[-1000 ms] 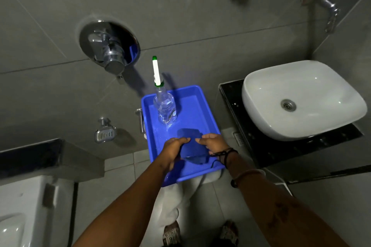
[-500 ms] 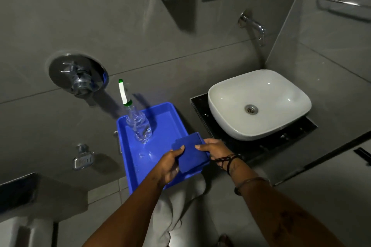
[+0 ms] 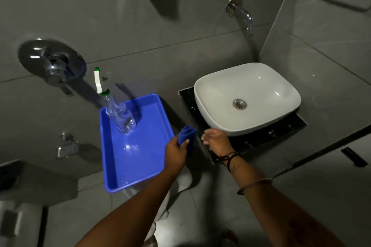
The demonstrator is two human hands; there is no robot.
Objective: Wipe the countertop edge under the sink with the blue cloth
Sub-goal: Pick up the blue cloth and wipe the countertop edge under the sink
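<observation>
Clamping the folded blue cloth [image 3: 187,136] upright, the left hand [image 3: 175,151] makes the grip at frame centre; the right hand [image 3: 215,139] hovers empty, fingers spread, just right. The black stone worktop [image 3: 261,140] edge under the white basin [image 3: 247,98] runs rightward, nearest the empty hand.

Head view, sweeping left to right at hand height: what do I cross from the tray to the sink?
Blue tray → left hand gripping the blue cloth → open right hand → black countertop edge under the white sink.
</observation>
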